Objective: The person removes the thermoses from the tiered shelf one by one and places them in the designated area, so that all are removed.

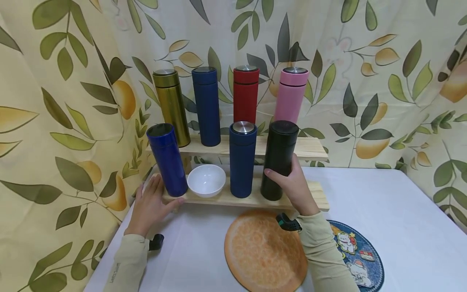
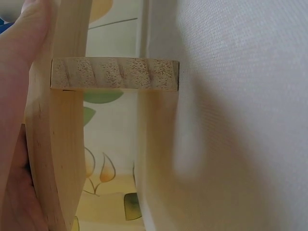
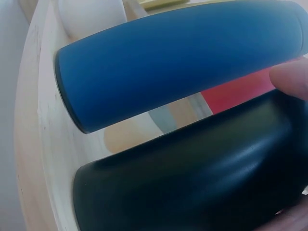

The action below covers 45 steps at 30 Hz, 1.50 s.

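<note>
My right hand [image 1: 293,184] grips a black thermos bottle [image 1: 281,158], thumb on its near side, at the right part of the lower wooden shelf [image 1: 219,200]. In the right wrist view the black bottle [image 3: 192,168] leans close beside a matte blue thermos bottle [image 3: 178,62], its base at the board. My left hand [image 1: 151,205] rests at the shelf's left end, fingers stretched along the end and thumb along the front edge. Nearest to it stands a glossy blue thermos bottle [image 1: 168,162]. A white bowl [image 1: 206,181] sits between the two blue bottles.
On the upper shelf [image 1: 310,148] stand gold [image 1: 170,105], dark blue [image 1: 206,105], red [image 1: 246,95] and pink [image 1: 290,95] bottles. A round tan mat [image 1: 262,251] lies in front, with a blue cartoon mat [image 1: 365,259] at right. A leaf-patterned curtain [image 1: 365,81] hangs behind.
</note>
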Tool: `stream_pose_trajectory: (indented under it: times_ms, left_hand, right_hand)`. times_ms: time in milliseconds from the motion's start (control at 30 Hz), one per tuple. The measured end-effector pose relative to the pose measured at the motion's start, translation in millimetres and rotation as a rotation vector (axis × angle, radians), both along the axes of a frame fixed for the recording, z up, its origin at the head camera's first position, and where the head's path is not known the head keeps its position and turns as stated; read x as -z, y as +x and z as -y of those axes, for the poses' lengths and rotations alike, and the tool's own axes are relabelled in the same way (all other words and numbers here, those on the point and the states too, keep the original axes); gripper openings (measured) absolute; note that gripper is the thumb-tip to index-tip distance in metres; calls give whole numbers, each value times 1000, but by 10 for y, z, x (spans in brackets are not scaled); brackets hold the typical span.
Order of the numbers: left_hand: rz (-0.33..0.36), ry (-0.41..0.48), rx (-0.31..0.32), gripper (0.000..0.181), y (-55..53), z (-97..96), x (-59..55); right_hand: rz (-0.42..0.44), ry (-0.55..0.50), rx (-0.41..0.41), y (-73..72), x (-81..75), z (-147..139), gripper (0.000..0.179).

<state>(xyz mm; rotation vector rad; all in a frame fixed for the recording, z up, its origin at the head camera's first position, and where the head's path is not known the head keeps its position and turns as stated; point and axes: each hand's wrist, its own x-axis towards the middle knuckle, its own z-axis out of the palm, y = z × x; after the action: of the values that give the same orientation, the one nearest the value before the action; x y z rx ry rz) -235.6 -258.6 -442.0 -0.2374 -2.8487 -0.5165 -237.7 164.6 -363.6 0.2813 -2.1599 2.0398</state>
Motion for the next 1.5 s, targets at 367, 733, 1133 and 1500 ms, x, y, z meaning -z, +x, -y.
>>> stream_pose_trajectory:
  times_ms: [367,733,1133,1500]
  left_hand:
    - [-16,3,-5,118,-7,5,2]
    - [1,6,2,120,32,3,-7]
    - [-27,22,21,115,49,-17,7]
    - [-56,22,30,113,58,-31,-1]
  right_hand:
    - [-1,8,-10,-12,-16,8,85]
    - [-21,16,15,48,26,-32,84]
    - [-60,176,76,100,-61,-274,83]
    - [-72,247,145,263,-298,-563,87]
